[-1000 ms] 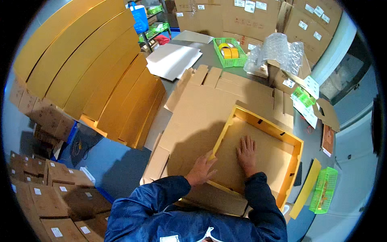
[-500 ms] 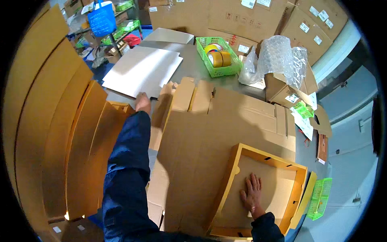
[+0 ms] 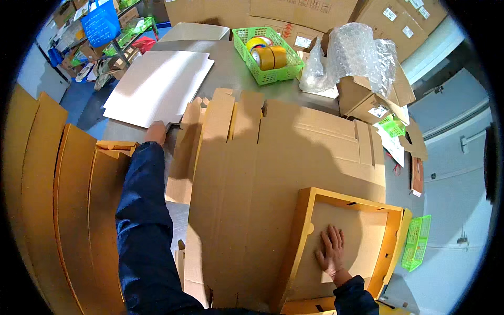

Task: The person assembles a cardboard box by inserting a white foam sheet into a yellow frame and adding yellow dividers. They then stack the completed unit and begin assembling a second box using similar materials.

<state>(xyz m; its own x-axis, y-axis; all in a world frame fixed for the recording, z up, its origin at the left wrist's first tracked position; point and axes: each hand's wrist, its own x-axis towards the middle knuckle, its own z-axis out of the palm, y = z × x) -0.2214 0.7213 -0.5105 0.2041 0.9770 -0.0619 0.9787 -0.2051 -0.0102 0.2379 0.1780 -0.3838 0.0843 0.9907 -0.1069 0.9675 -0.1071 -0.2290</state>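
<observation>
Stretched far forward and to the left with the left hand (image 3: 156,133), as far as the near edge of the white sheets (image 3: 157,86). Lying flat on the table (image 3: 216,73), those sheets, past the far left part of the cardboard (image 3: 247,210). Straight ahead of the left hand, spreading to both sides, with contact seemingly toward the right end of the near edge. Much nearer to the left hand than to the right hand (image 3: 332,254). Longest, it seems, from near left to far right, slanting away from the body; hard to judge surely through the bend of the lens. Pointing with the near edge toward the body and the far edge toward the grey panel (image 3: 194,31).

Cannot tell a grip of the left hand from a mere touch: fingertips too small and partly lost at the sheets' edge. Plain to see at the right hand: palm down, fingers spread, nothing grasped, laid on the floor of the yellow tray (image 3: 295,247).

At the near right of the cardboard, this tray, face up, with walls around the right hand. Long axis apparently running near to far, leaning slightly right at the far end. Beside the left forearm, upright yellow boxes (image 3: 71,210); beyond the cardboard, a green basket (image 3: 281,77) with tape rolls (image 3: 270,58).
</observation>
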